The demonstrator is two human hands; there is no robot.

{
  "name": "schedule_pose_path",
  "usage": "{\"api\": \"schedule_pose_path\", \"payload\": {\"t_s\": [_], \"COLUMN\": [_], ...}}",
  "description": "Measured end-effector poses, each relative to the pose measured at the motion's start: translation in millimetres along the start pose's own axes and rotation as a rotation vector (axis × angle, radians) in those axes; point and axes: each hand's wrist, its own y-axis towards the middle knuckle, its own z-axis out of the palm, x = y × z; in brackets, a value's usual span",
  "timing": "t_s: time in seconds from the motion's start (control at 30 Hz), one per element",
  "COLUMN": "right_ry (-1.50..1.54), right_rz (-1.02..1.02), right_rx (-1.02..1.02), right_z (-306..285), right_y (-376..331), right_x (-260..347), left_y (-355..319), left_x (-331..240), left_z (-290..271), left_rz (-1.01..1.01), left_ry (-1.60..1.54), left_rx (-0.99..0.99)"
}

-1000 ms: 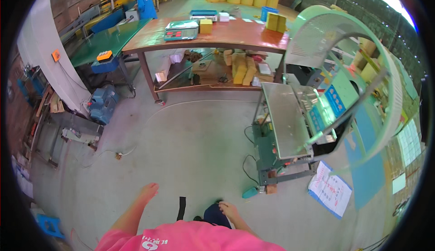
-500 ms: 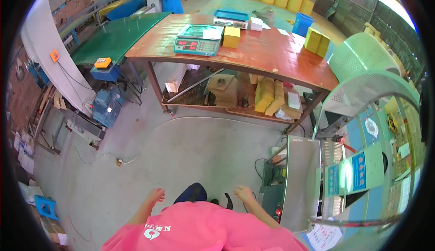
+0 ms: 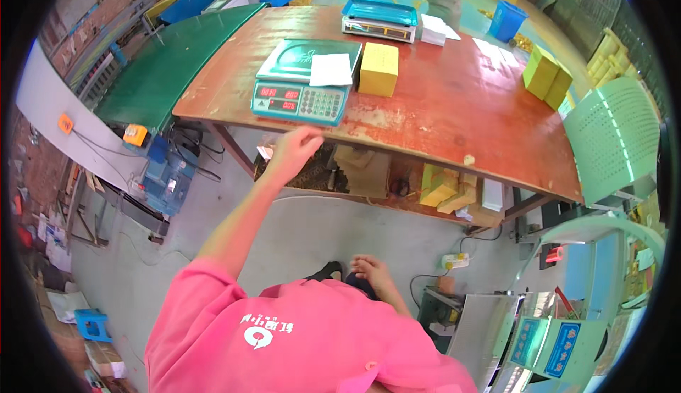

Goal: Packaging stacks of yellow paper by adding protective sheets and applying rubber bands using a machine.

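Note:
My left hand reaches out to the near edge of the red-topped table, just below the teal weighing scale. Its fingers are loosely bent and slightly blurred; nothing shows in them. A white sheet of paper lies on the scale's pan. Beside the scale stands a yellow block-shaped stack. My right hand hangs low in front of my body, holding nothing, with fingers loosely apart.
Farther back on the table are a second scale with a blue tray, a white paper stack and yellow blocks. A green conveyor belt adjoins at left. A machine stands at right, and a cable and power strip lie on the floor.
The table and scales now appear nearer. My left hand has risen and stretched forward to the table edge, while my right hand has come inward in front of my body.

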Motion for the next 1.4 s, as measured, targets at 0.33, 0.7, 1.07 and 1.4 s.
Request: {"api": "schedule_pose_path", "payload": {"t_s": [0.33,0.7,1.07,1.4], "right_ry": [-0.071,0.010,0.126,-0.100], "right_rz": [-0.177,-0.258,-0.321,-0.568], "right_rx": [0.217,0.451,0.311,0.130], "right_z": [-46.2,-6.6,73.9,97.8], "right_y": [107.8,211.8,280.5,287.1], "right_x": [213.9,401.6,450.3,447.8], "left_y": [200.5,207.4,227.1,270.8], "left_x": [38.4,43.3,54.4,60.8], "left_z": [46.5,33.3,7.3,-6.7], "left_rz": [0.358,0.295,0.021,-0.423], "left_ry": [0.814,0.546,-0.040,-0.498], "left_rx": [-0.012,-0.108,-0.073,0.120]}}
